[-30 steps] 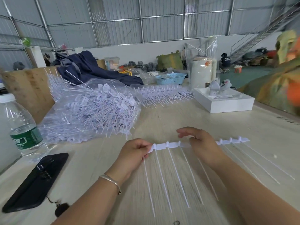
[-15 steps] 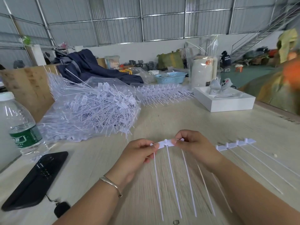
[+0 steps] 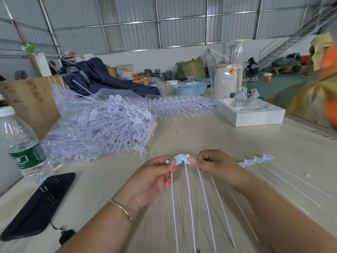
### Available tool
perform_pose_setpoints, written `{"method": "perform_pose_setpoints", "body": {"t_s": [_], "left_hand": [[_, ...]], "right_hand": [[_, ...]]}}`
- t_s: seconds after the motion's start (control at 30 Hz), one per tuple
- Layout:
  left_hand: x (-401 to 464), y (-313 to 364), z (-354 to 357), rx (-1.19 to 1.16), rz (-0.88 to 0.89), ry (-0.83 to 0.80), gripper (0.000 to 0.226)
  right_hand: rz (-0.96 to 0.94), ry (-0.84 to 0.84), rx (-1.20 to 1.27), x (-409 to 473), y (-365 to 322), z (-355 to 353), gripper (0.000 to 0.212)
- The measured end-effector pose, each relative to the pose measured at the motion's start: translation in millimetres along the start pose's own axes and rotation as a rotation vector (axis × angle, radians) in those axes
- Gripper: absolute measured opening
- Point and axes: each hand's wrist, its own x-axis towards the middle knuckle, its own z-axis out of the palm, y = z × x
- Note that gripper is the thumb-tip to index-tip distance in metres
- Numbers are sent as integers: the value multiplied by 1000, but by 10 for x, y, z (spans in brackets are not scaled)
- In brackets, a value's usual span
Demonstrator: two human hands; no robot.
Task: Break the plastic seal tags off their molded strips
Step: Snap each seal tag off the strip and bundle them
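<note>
Both hands, left hand (image 3: pixel 155 172) and right hand (image 3: pixel 213 165), pinch a strip of seal tags (image 3: pixel 180 158) above the desk (image 3: pixel 237 143), fingers clamped, mid-snap; next likely a sharp bend.

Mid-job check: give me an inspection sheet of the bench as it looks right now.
Surface: pale wood-grain table.
Job's things: tag strip held above the table, tails hanging toward the camera; second strip lying to the right; heap of tags on clear plastic.
Clutter: water bottle, black phone, white box, blue basket.
Grippers: left hand and right hand pinch the held strip.
Cables: nothing seen.
Surroundings: metal-walled warehouse, staircase.
</note>
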Motion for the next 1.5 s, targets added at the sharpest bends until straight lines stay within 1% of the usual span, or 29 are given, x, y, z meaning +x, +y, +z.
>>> {"method": "perform_pose_setpoints", "body": {"t_s": [0.07,0.1,0.13,0.2,0.27,0.33,0.43,0.5,0.57,0.63,0.73,0.83,0.97,1.13,1.2,1.23,1.33,1.4,1.47,1.5], "left_hand": [[-9,-2,12,-75,-34,-72,27],[-12,-10,26,-86,-50,-104,36],[-12,-18,42,-82,-68,-136,41],[-14,-40,82,-54,-111,-201,36],[-18,-67,119,-40,-149,-265,26],[-26,-78,123,-69,-189,-286,24],[-24,-60,83,-91,-213,-296,23],[-16,-29,74,-129,-192,-250,27],[10,-1,66,-158,-140,-120,31],[32,19,61,-87,-61,27,14],[36,27,26,95,37,193,9],[32,3,20,172,55,244,6],[44,-24,11,243,84,256,11],[47,11,-42,251,66,203,17],[48,49,-65,258,42,164,12],[48,71,-72,267,26,140,9],[33,120,-118,331,-35,57,11],[12,149,-128,383,-66,-7,8],[-1,176,-126,432,-95,-49,6],[-2,185,-128,459,-109,-58,7]], "right_hand": [[-8,-43,67,-29,-33,10,66],[-15,-66,89,-42,-48,25,65],[-24,-89,109,-53,-65,45,61],[-44,-128,123,-66,-96,99,56],[-62,-143,116,-67,-100,140,62],[-65,-131,117,-64,-95,152,63],[-64,-117,100,-68,-105,147,55],[-72,-79,120,-57,-101,138,59],[-81,28,148,-34,-89,111,62],[-89,150,173,-5,-48,66,56],[-100,215,135,38,28,11,35],[-111,198,93,47,71,19,18],[-123,165,141,36,63,21,11],[-73,110,218,14,37,-27,8],[-41,77,243,4,25,-51,9],[-23,56,255,1,23,-65,8],[36,-40,236,-2,15,-84,5],[59,-107,206,-4,5,-67,3],[75,-158,185,-11,-8,-58,7],[86,-171,179,-12,-17,-56,12]]}}
